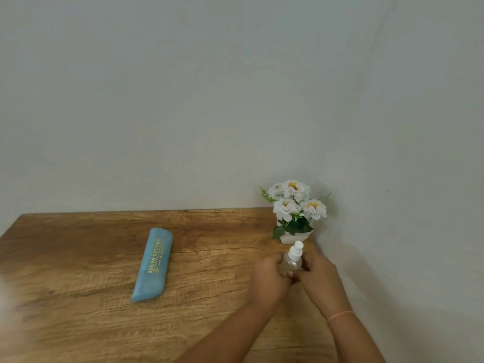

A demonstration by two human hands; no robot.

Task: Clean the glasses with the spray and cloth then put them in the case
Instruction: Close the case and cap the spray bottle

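The task is judged to be at its very start. On the wooden table [78, 323], which fills the lower part of the view, no glasses and no cloth are to be seen (they may lie outside the view or be hidden behind the hands; it cannot be told). Nothing can therefore be counted as sprayed, wiped or put away. Only the taking up of the spray appears to be in hand. Spraying, wiping and casing are all taken to be still undone.

The blue case [153, 265], printed with gold lettering, is laid flat on the table at about 9 o'clock from the hands and well apart from them. It is shut, so its contents cannot be seen. The white flower pot [293, 238] is set at the table's far right corner, at 12 o'clock from the hands and near them. White flowers and green leaves are held in it.

The left hand [267, 279] and the right hand [319, 273] are held together, both wrapped round the spray bottle [292, 259]. The bottle is kept upright between them, nozzle uppermost, at 6 o'clock from the pot. Its body is translucent, but how much liquid is in it cannot be read.
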